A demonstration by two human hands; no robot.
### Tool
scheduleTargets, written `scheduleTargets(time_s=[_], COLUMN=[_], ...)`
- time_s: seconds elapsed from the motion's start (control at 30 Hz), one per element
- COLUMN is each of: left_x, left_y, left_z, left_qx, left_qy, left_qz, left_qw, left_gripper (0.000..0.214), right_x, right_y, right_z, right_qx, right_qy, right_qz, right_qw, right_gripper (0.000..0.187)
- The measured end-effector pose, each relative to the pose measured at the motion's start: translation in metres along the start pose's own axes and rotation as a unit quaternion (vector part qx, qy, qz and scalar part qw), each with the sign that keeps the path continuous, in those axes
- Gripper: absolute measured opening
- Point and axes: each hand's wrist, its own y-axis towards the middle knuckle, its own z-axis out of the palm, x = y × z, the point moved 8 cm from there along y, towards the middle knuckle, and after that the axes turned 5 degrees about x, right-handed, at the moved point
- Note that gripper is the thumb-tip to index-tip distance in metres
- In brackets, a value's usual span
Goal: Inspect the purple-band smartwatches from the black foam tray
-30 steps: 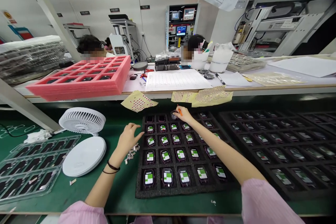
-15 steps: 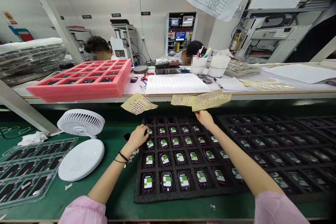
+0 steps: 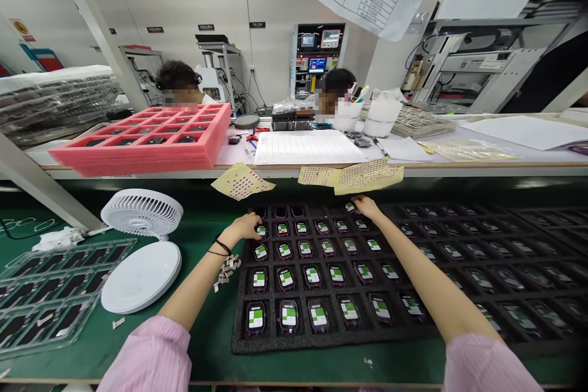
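Observation:
A black foam tray (image 3: 239, 337) lies on the green belt in front of me, its pockets filled with several small devices (image 3: 286, 277) that have green and white labels. My left hand (image 3: 244, 226) rests at the tray's far left corner beside a labelled device (image 3: 261, 230). Its fingers curl downward, and anything under them is hidden. My right hand (image 3: 369, 208) reaches to the tray's far row next to another device (image 3: 350, 206). Its fingers are pinched on a small orange tool (image 3: 359, 200).
A second black tray (image 3: 505, 239) of devices lies to the right. At left are a white fan (image 3: 141, 213), a white disc (image 3: 140, 275), clear plastic trays (image 3: 41, 294) and loose small strips (image 3: 226, 269). Yellow sticker sheets (image 3: 362, 176) hang off the shelf edge. Pink foam trays (image 3: 138, 147) and two seated people are behind.
My left hand moved from beside the tray onto its far left corner and curled. My right hand shifted right along the far row. The view tilted up slightly.

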Motion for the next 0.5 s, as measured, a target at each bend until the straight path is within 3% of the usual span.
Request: scheduleTargets(time_s=[0.27,0.5], left_x=[0.006,0.012], left_y=[-0.009,-0.025], left_z=[0.000,-0.005], left_qx=[-0.077,-0.143], left_qy=[-0.100,-0.273], left_qz=[0.042,0.070], left_qw=[0.991,0.949], left_gripper=[0.040,0.039], right_x=[-0.002,0.001], right_y=[0.005,-0.011], right_z=[0.016,0.002], right_qx=[0.012,0.012], right_qy=[0.128,0.303], right_qz=[0.006,-0.010], right_qw=[0.992,0.953], right_gripper=[0.032,0.032])
